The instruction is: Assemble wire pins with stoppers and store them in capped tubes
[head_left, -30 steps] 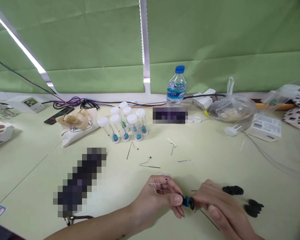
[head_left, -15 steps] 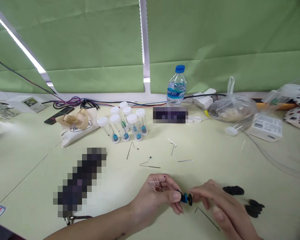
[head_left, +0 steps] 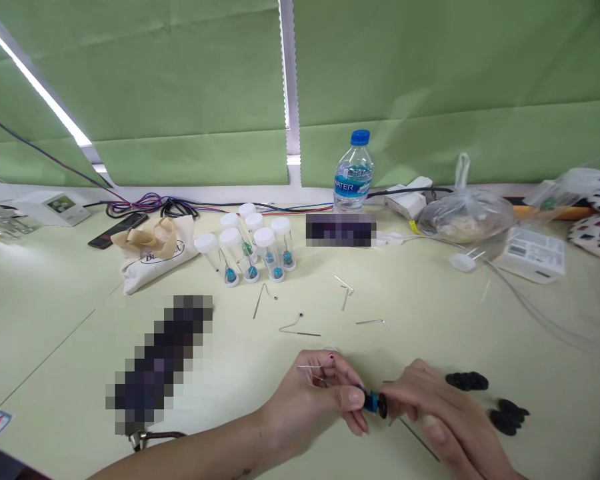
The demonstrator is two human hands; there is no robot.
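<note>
Near the bottom centre, my left hand [head_left: 325, 397] grips a small blue and black part [head_left: 373, 402] between thumb and fingers. A thin bent wire [head_left: 316, 367] with a dark red tip also rests in that hand. My right hand [head_left: 443, 410] is beside the part's black round end, its fingers bent and close together. Whether they pinch anything is hidden. An L-shaped hex key [head_left: 419, 439] lies on the table partly under the right hand. Farther back lie bent wires [head_left: 300, 333] and small hex keys [head_left: 371, 323].
Several capped clear tubes [head_left: 231, 257] stand behind the tools, beside a cloth pouch [head_left: 160, 257]. A water bottle [head_left: 353, 177] stands at the back. Black discs [head_left: 467, 381] lie right of my right hand. A plastic bag [head_left: 467, 217] and a white box [head_left: 533, 255] are at the back right.
The blue and black part and my left hand have shifted slightly right and down. My right fingers have moved in closer to the part's round end and now cover the hex key's short arm more.
</note>
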